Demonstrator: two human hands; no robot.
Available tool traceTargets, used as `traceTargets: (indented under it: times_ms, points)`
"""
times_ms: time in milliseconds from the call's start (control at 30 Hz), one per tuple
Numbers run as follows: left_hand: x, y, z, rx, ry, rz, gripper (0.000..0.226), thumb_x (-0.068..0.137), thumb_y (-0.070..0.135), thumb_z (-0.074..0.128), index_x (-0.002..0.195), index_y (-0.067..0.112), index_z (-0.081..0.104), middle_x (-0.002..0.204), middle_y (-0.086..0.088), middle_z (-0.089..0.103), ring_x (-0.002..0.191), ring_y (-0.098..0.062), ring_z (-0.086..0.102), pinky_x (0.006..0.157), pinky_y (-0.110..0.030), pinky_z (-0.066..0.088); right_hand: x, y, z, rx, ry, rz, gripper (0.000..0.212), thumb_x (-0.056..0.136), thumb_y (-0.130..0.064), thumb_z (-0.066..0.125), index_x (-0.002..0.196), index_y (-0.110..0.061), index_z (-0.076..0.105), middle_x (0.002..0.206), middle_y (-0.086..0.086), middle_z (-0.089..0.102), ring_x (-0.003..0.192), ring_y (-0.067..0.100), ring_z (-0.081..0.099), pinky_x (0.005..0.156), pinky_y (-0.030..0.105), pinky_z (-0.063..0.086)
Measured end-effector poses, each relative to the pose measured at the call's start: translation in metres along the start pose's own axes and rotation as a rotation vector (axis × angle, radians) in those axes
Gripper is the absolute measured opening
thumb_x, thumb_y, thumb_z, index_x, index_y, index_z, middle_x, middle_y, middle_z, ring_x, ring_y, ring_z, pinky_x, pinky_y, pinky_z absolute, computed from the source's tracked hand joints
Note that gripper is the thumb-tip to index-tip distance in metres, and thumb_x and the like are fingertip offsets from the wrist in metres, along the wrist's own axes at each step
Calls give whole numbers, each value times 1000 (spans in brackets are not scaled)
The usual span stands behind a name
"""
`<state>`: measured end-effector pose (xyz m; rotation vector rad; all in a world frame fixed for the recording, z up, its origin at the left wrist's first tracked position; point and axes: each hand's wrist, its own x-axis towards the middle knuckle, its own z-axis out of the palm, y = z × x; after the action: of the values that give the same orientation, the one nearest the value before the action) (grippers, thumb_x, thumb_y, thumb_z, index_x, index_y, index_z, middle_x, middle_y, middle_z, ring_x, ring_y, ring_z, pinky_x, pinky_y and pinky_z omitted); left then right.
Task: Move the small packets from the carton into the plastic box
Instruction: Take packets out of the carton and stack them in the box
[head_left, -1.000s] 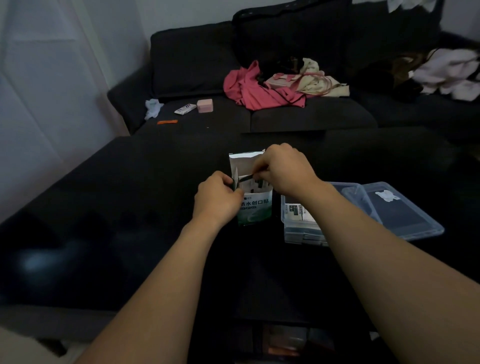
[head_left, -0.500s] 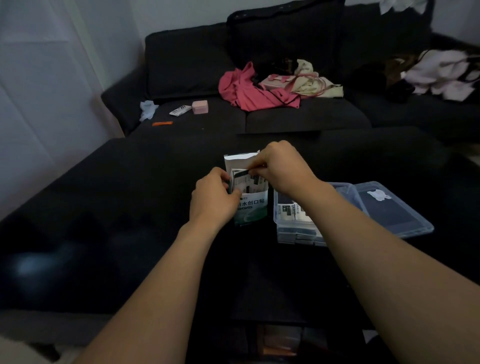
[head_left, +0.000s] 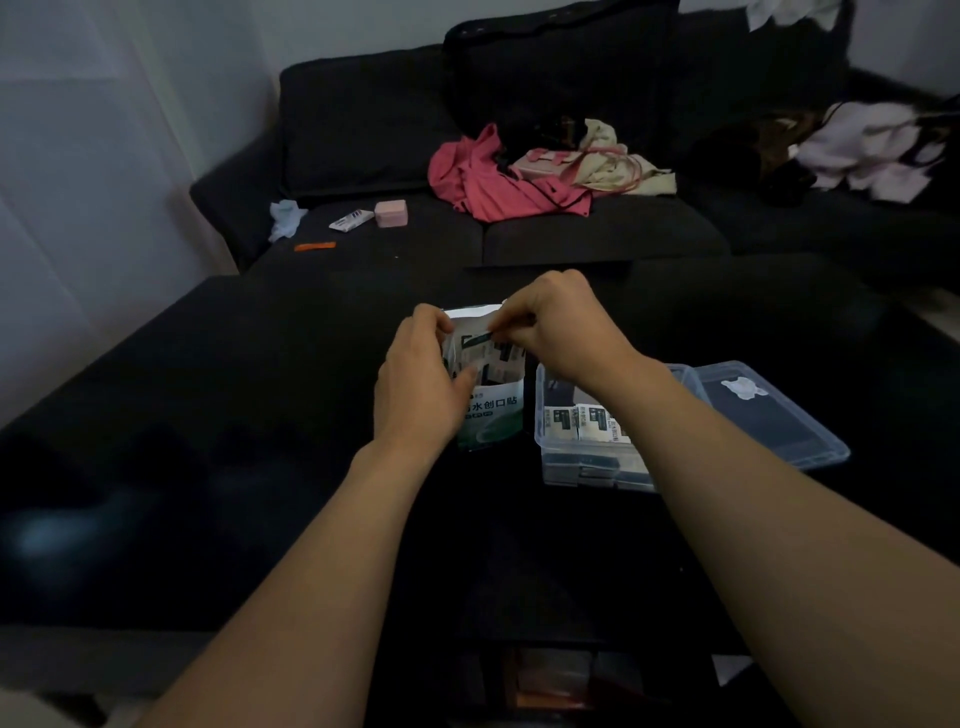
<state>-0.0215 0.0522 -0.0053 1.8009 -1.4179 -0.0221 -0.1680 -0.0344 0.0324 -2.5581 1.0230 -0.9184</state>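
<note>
A small white and green carton (head_left: 493, 415) stands upright on the dark table, its top flap open. My left hand (head_left: 421, 384) grips its left side. My right hand (head_left: 556, 327) pinches a bunch of small packets (head_left: 488, 358) that stick up out of the carton's mouth. Just right of the carton sits the clear plastic box (head_left: 558, 457), with several small packets (head_left: 587, 423) lying inside. Its hinged lid (head_left: 769, 415) lies open flat to the right. My right forearm covers part of the box.
A dark sofa (head_left: 597, 244) runs behind the table, with pink and cream clothes (head_left: 498, 182), a pink case (head_left: 390, 213), a tube (head_left: 350, 220) and an orange stick (head_left: 314, 246) on it. More clothes (head_left: 872, 150) lie at far right.
My right hand has drawn the packets further up out of the carton. My left hand has shifted up along the carton's side.
</note>
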Motion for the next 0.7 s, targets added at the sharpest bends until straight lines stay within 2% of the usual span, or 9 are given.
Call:
traceTargets:
  times_ms: [100, 200, 300, 433, 500, 600, 700]
  points:
    - [1, 1, 1, -12, 14, 25, 45, 80, 20, 83, 107, 27, 46, 109, 3, 54, 93, -15, 58, 74, -32, 50, 0, 0, -4, 2, 1, -15, 15, 87, -11, 74, 98, -19, 81, 94, -2, 77, 87, 11, 70, 88, 35, 58]
    - [4, 0, 3, -40, -28, 36, 42, 82, 20, 81, 115, 23, 55, 116, 1, 53, 101, -16, 58, 83, -34, 53, -1, 1, -5, -18, 8, -6, 13, 89, -14, 73, 97, -22, 79, 95, -3, 75, 97, 17, 67, 90, 41, 57]
    - [7, -1, 6, -89, -38, 53, 33, 85, 23, 79, 115, 17, 67, 117, -1, 52, 105, -20, 58, 90, -37, 52, -1, -2, -12, -23, 40, -16, 11, 90, -13, 71, 93, -21, 77, 91, -2, 73, 92, 15, 65, 85, 36, 57]
    - [10, 0, 7, -120, -13, 46, 21, 92, 28, 72, 111, 19, 76, 109, -1, 52, 104, -21, 55, 84, -33, 48, 1, -12, -28, 13, 77, -40, 8, 91, -13, 70, 90, -19, 75, 87, -3, 71, 80, 7, 64, 75, 22, 51]
    - [11, 1, 7, -173, 3, 25, 19, 93, 28, 71, 108, 18, 77, 106, -2, 51, 101, -24, 57, 83, -38, 52, 1, -14, -31, 14, 96, -36, 7, 91, -13, 71, 90, -19, 75, 87, -3, 71, 81, 9, 65, 75, 23, 51]
    - [9, 3, 5, -183, 5, 19, 18, 94, 27, 70, 106, 15, 77, 101, -2, 50, 95, -23, 57, 81, -36, 51, 0, -14, -33, 35, 108, -12, 7, 90, -13, 72, 89, -19, 75, 89, -1, 73, 85, 10, 67, 78, 27, 56]
    - [8, 4, 3, -158, 11, 39, 16, 95, 26, 68, 102, 14, 76, 101, -3, 52, 91, -17, 56, 74, -21, 43, -1, -12, -32, 61, 130, -4, 10, 88, -13, 73, 97, -17, 76, 91, -3, 73, 87, 10, 67, 84, 30, 56]
